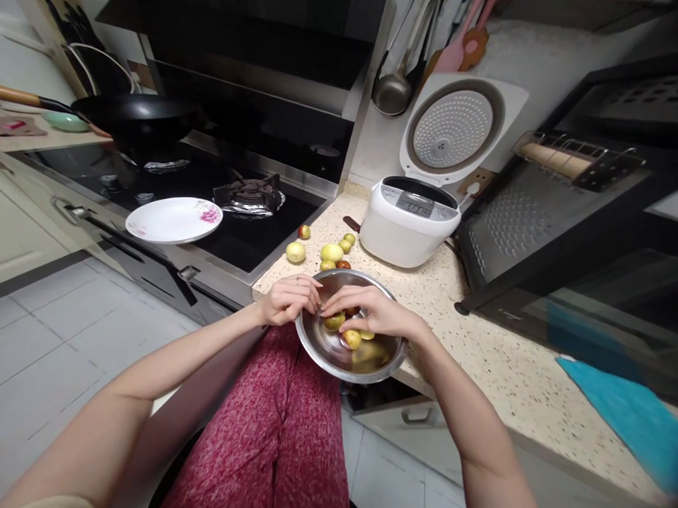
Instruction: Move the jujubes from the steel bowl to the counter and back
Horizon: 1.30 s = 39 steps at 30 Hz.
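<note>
A shiny metal bowl [393,365] sits at the counter's front edge, its near side over my lap. Several yellow-green and reddish fruits, which look like fresh jujubes [351,339], lie in it. My left hand [290,298] has its fingers curled over the bowl's left rim. Reaching in from the right, my right hand [373,309] is bent around a jujube [334,321] inside the bowl; its fingertips are partly hidden. Just behind the bowl, more jujubes [331,252] are scattered on the counter, some green, some partly brown-red.
A white rice cooker [410,231] stands behind the bowl with its lid raised. To the left, a flowered plate [172,220] rests at the stove's front edge, and a black wok [137,114] sits on the far burner. A dark oven [542,240] and a blue cloth [624,416] are at right.
</note>
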Tool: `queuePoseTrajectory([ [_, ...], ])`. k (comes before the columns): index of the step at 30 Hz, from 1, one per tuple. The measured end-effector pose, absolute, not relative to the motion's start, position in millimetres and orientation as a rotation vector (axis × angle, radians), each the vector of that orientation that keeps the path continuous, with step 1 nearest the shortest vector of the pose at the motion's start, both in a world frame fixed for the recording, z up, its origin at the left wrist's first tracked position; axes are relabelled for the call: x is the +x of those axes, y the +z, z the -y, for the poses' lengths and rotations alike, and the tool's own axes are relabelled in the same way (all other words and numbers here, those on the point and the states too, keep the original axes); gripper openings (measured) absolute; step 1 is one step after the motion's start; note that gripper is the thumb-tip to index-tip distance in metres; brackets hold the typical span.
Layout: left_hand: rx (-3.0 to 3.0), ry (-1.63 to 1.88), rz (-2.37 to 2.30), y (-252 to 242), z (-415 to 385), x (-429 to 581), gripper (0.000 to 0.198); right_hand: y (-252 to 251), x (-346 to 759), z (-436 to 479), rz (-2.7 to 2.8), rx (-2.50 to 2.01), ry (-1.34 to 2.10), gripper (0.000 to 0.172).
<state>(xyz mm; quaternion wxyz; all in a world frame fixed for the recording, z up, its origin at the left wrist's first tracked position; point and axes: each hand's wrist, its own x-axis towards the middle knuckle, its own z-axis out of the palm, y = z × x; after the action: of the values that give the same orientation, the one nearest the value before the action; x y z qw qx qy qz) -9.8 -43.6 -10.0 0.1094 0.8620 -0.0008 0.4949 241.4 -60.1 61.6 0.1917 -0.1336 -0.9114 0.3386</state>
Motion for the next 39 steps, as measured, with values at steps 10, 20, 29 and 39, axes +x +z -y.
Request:
queuePoseTrajectory([
  [10, 2.543, 1.432, -0.009, -9.8, 43.8, -10.8, 0.049, 58.2, 242.4, 58.9, 2.609, -0.422, 0.985, 0.031],
  [20, 2.542, 1.442, -0.012, -9.3, 44.3, -10.3, 0.051, 55.7, 265.5, 31.2, 1.990, -0.847, 0.377, 0.016],
  [29, 2.368, 1.627, 0.023, -13.7, 45.1, -8.8, 0.054, 26.5, 274.1, -0.2, 2.036, -0.909, 0.300, 0.020],
  [39, 2.190, 1.677, 0.021, -16.0, 46.2, -10.5, 0.061, 6.4, 256.3, -2.3, 2.214, -0.899, 0.409, 0.034],
])
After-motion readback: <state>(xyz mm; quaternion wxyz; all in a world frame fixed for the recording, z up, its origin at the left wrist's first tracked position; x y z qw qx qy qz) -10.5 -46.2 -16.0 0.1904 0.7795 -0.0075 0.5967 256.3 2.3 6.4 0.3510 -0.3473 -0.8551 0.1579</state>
